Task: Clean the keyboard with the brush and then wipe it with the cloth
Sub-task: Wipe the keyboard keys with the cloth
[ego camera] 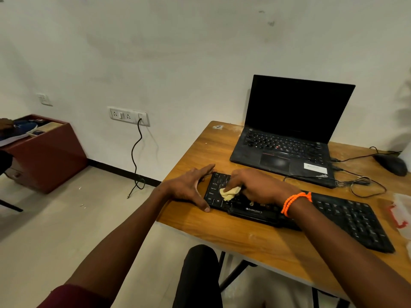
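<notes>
A black keyboard (347, 216) lies slantwise on the wooden table (255, 243). My right hand (258, 185), with an orange cord on its wrist, holds a small bunched yellow cloth (229, 192) down on the keys at the keyboard's left end. My left hand (191, 187) rests against that same left end with its fingers straight, thumb on the near corner and fingers along the far corner. No brush is in view.
An open black laptop (287, 134) stands behind the keyboard. A black mouse (392, 164) and tangled cables (360, 183) lie at the right. A white and red packet (400, 214) sits at the right edge. A red cabinet (44, 152) stands on the floor left.
</notes>
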